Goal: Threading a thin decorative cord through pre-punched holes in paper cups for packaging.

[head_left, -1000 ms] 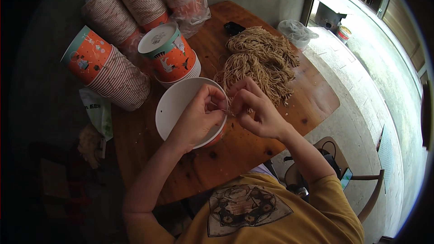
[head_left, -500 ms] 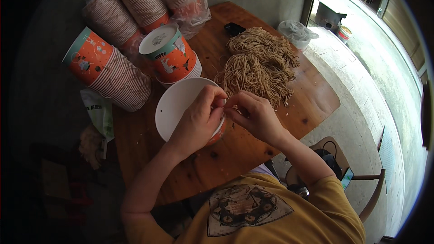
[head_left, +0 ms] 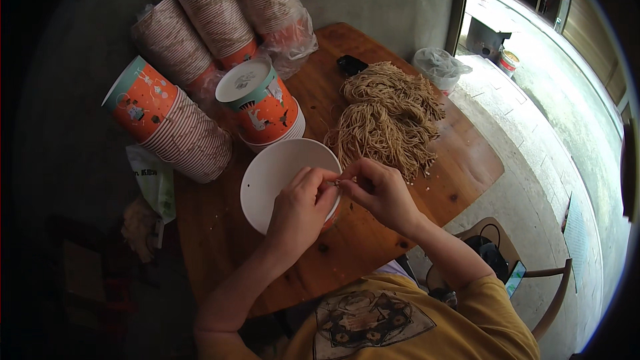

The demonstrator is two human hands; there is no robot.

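Observation:
A white-lined paper tub (head_left: 277, 167) stands on the wooden table, its mouth tilted toward me, a small dark hole in its left wall. My left hand (head_left: 303, 210) reaches across its mouth, thumb and forefinger closed in a pinch at the right rim. Right there, fingertips of my right hand (head_left: 380, 193) meet the left ones, also pinched. Between them shows a tiny tan bit that looks like cord; the fingers hide most of it. Behind my right hand lies a large heap of tan cord (head_left: 390, 117).
Upside-down stacked orange tubs (head_left: 263, 110) stand behind the tub. Another stack (head_left: 170, 127) leans at the left, with plastic-wrapped stacks (head_left: 217, 17) against the wall. A black object (head_left: 351, 65) and a bagged container (head_left: 440, 67) sit beyond the cord. A chair (head_left: 557, 293) stands at right.
The whole scene sits lower and slightly farther right in the picture, as the view has tilted. Both hands remain pinched together at the tub's rim, with a small shift of the fingers.

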